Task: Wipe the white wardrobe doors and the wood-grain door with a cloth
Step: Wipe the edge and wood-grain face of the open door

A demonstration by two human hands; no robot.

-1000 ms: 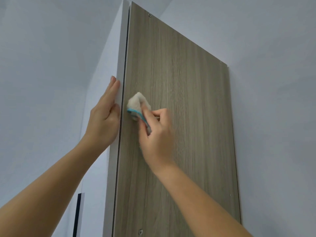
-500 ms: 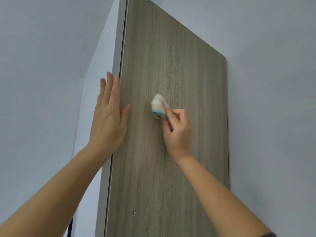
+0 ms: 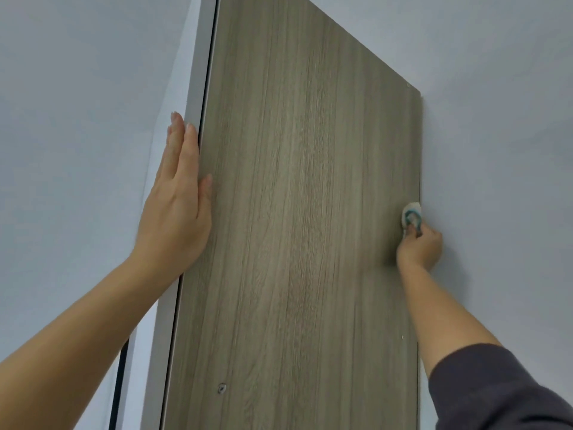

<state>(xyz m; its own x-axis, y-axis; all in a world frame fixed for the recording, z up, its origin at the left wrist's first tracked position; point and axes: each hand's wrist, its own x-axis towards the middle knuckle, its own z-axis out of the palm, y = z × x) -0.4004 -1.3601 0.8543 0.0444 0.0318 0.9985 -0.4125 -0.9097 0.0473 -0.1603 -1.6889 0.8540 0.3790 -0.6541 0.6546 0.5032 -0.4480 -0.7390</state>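
Note:
A tall wood-grain door (image 3: 304, 212) fills the middle of the view, seen from below. My right hand (image 3: 420, 246) grips a small white cloth with a teal edge (image 3: 411, 216) and presses it against the door's far right edge. My left hand (image 3: 178, 206) lies flat with straight fingers along the door's left edge, its thumb on the wood grain. A white wardrobe panel (image 3: 198, 72) stands just left of the door, behind my left fingers.
A pale grey wall (image 3: 496, 135) meets the door's right edge. More pale wall (image 3: 77, 119) lies to the left. A dark vertical strip (image 3: 119, 383) shows low on the left. A screw head (image 3: 221, 388) sits low on the door.
My right hand has swept the cloth rightwards across the door, from its left side to its right edge. My left hand has stayed flat on the left edge.

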